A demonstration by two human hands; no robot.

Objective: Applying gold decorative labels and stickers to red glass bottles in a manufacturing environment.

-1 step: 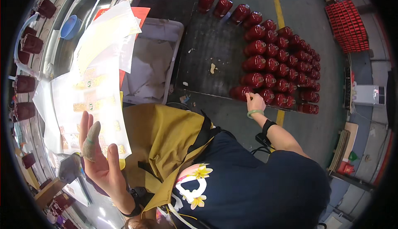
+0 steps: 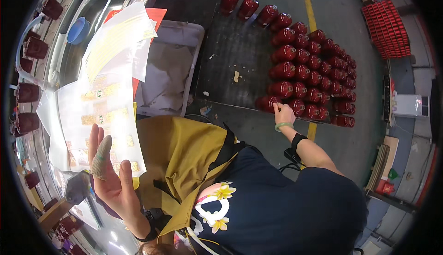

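jars [image 2: 302, 71]: stood right, in rows on board [image 2: 228, 66]
bin [image 2: 196, 56]: sat between sheets [image 2: 110, 96] and board
sheets: lay far left

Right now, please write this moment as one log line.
Right hand: at top of red bottle; left hand: open, near printed sheets; other bottles: grouped

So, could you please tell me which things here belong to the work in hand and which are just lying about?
Likely in the work:
red jars, one touched by the right hand

Apparently lying about:
blue bowl
white tub
pale scrap
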